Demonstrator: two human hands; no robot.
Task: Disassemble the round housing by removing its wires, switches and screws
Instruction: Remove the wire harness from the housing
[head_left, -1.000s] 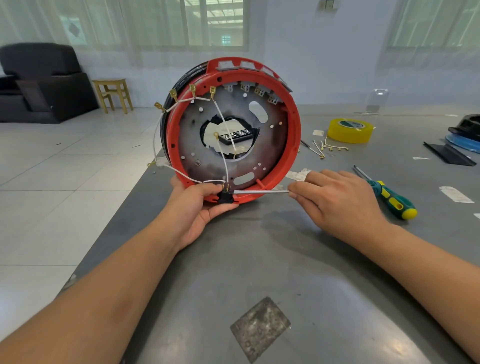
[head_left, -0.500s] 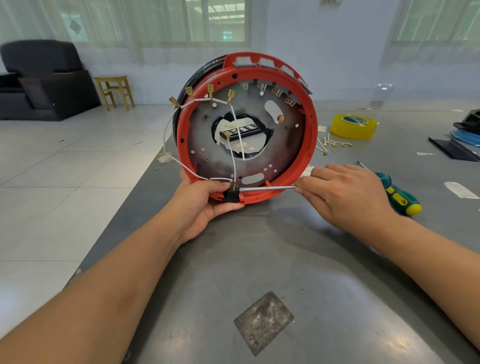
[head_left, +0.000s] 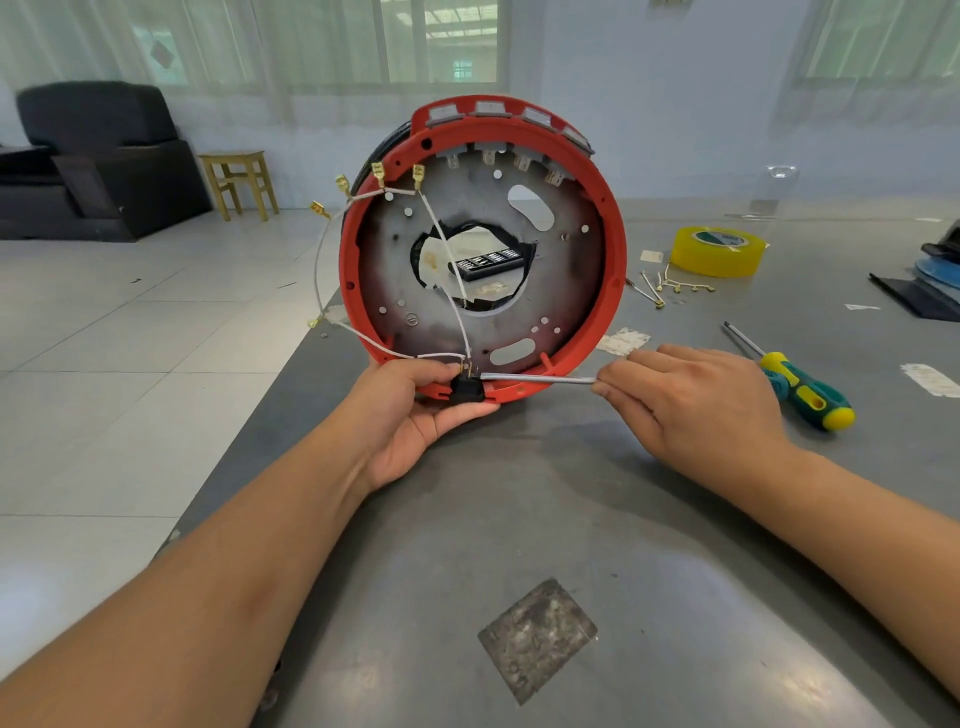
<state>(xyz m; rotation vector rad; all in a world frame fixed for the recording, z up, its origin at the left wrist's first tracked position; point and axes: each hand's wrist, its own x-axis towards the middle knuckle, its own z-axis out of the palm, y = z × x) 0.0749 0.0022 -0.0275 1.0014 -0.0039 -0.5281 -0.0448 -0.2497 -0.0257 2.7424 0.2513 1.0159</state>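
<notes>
Housing: we've got the round red housing (head_left: 613, 270) stood up on its edge on the grey table (head_left: 519, 519), open face toward us, metal plate and centre hole showing.

Left hand: our left hand (head_left: 410, 415) cups the bottom rim, thumb on top and fingers curled underneath, pinching the small black switch (head_left: 466, 391) right at the lowest point of the ring.

Right hand: our right hand (head_left: 696, 400) sits just right of the housing, low near the table, fingertips pinched on a thin metal rod (head_left: 537, 378). The rod runs roughly level leftward and its tip sits at the switch, right beside our left thumb.

Wires: white wires (head_left: 441, 249) run up from the switch across the plate; others loop outside the left rim, with brass spade terminals (head_left: 378, 171) hanging free near the top left.

Loose bits: a green and yellow screwdriver (head_left: 800, 384) lies just behind our right hand, a roll of yellow tape (head_left: 719, 252) further back, and a few pulled wires with terminals (head_left: 675, 286) lie between the tape and the housing.

Off the table: black armchair (head_left: 93, 156) and a small wooden stool (head_left: 239, 182) on the tiled floor to the left.
</notes>
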